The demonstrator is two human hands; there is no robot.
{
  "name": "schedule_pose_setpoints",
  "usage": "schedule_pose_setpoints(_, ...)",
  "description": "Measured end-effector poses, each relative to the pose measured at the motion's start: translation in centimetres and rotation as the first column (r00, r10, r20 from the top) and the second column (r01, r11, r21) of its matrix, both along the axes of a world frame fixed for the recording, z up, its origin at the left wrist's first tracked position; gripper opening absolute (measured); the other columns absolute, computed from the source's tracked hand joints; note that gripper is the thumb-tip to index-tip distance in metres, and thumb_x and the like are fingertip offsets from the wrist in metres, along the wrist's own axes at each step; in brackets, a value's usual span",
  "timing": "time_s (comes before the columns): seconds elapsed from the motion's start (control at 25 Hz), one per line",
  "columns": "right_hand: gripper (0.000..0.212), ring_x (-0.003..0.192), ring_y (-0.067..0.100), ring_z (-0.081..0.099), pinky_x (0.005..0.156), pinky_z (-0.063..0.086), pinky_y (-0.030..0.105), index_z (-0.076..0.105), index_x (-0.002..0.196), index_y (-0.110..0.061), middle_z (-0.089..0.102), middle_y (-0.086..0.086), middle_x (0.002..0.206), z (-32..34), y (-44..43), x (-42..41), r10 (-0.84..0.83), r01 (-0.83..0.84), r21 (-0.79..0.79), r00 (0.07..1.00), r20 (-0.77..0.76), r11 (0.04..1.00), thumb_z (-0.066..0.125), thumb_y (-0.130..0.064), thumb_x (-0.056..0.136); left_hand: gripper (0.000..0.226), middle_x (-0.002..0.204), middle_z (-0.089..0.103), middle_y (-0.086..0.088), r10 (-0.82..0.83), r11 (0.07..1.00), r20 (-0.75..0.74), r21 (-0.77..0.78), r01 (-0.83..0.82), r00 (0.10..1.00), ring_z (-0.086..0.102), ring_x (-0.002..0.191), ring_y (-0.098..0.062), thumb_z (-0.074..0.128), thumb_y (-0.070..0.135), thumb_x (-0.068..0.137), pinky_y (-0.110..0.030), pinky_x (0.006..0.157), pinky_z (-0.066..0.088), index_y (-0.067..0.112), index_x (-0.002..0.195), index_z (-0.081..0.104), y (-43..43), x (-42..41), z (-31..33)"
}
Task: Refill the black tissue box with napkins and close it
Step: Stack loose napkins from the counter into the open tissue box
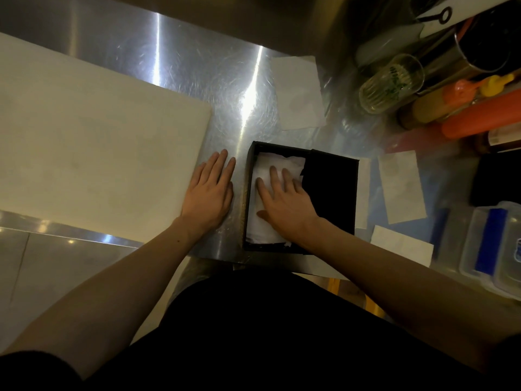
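The black tissue box (329, 190) sits open on the steel counter near its front edge. White napkins (267, 167) fill its left half; a black panel covers the right half. My right hand (284, 201) lies flat on the napkins inside the box, fingers spread. Just left of the box, my left hand (210, 193) rests flat on the counter with fingers together, partly over the edge of a white board.
A large white cutting board (93, 142) takes up the left. Loose white paper sheets (298, 94), (401, 187), (400, 244) lie around the box. A glass jar (392, 83), orange and yellow sauce bottles (479, 119) and clear plastic containers (496, 249) crowd the right.
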State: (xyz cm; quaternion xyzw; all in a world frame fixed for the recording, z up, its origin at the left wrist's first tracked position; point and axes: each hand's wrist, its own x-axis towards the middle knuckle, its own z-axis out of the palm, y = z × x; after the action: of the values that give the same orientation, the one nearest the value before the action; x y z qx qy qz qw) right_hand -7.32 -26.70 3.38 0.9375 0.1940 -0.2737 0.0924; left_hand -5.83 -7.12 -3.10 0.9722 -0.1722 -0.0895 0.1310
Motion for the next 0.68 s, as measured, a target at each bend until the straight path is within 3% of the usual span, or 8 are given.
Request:
schedule_pose_setpoints(0.12,0.084,0.144,0.049,0.000,0.116,0.017,0.057,-0.002,0.152,-0.013,-0.007,0.028,0.158,-0.3,0.1,-0.1,-0.004,0.002,-0.042,0.999,-0.051,0.999,0.038,-0.059,0.095,0.056,0.160,0.019,-0.013,-0.003,1.000,0.004,0.015,0.002,1.000,0.016,0.148,-0.027,0.030,0.028,0.099,-0.042,0.119,0.014,0.011,0.152,0.023,-0.1,-0.1,0.2)
schedule_pose_setpoints(0.2,0.085,0.144,0.049,0.001,0.117,0.015,0.056,-0.002,0.152,-0.013,-0.006,0.028,0.158,0.0,0.1,-0.1,-0.009,0.007,-0.034,0.999,-0.054,0.999,0.040,-0.059,0.094,0.056,0.161,0.017,-0.012,-0.003,0.999,0.012,0.038,0.003,1.000,0.015,0.149,-0.027,0.030,0.028,0.100,-0.042,0.119,0.014,0.011,0.153,0.021,-0.1,-0.1,0.2)
schedule_pose_setpoints(0.32,0.079,0.145,0.045,0.013,0.116,0.018,0.053,0.011,0.152,-0.012,0.009,0.028,0.157,1.2,-0.4,0.1,-0.005,0.003,0.065,1.000,0.027,0.998,0.047,-0.053,0.094,0.057,0.161,0.015,-0.012,0.006,0.999,0.008,0.047,-0.006,1.000,0.014,0.149,-0.026,0.030,0.028,0.100,-0.042,0.119,0.015,0.012,0.153,0.020,-0.2,-0.1,0.3)
schedule_pose_setpoints(0.4,0.067,0.140,0.040,0.030,0.112,0.030,0.050,0.028,0.147,-0.011,0.028,0.025,0.153,2.2,-1.0,0.6,-0.011,-0.011,0.201,0.994,0.111,0.980,0.051,-0.044,0.094,0.057,0.162,0.014,-0.012,0.012,0.998,0.002,0.056,-0.012,1.000,0.013,0.149,-0.026,0.030,0.028,0.099,-0.042,0.119,0.014,0.012,0.153,0.019,-0.2,-0.1,0.3)
schedule_pose_setpoints(0.48,0.048,0.121,0.035,0.053,0.094,0.049,0.045,0.048,0.134,-0.009,0.052,0.019,0.136,3.2,-1.8,1.4,-0.077,-0.021,0.415,0.973,0.218,0.910,0.056,-0.032,0.092,0.058,0.162,0.013,-0.012,0.012,0.998,-0.001,0.068,-0.012,1.000,0.013,0.149,-0.025,0.032,0.028,0.099,-0.041,0.119,0.013,0.013,0.153,0.019,-0.3,-0.1,0.2)
schedule_pose_setpoints(0.56,0.034,0.098,0.029,0.063,0.077,0.054,0.039,0.058,0.123,-0.009,0.064,0.013,0.116,4.0,-2.5,3.1,-0.255,0.050,0.585,0.927,0.274,0.810,0.057,-0.024,0.092,0.058,0.162,0.014,-0.011,0.017,0.997,0.004,0.075,-0.017,1.000,0.013,0.149,-0.025,0.034,0.028,0.098,-0.041,0.119,0.014,0.013,0.153,0.021,-0.4,-0.1,0.3)
schedule_pose_setpoints(0.68,0.031,0.089,0.013,0.061,0.077,0.052,0.030,0.059,0.122,-0.013,0.064,0.003,0.108,3.8,-3.4,6.9,-0.577,0.289,0.739,0.801,0.162,0.608,0.056,-0.029,0.095,0.058,0.161,0.016,-0.011,0.023,0.997,0.014,0.079,-0.024,1.000,0.015,0.149,-0.025,0.036,0.026,0.097,-0.042,0.119,0.016,0.012,0.152,0.024,-0.4,-0.1,0.5)
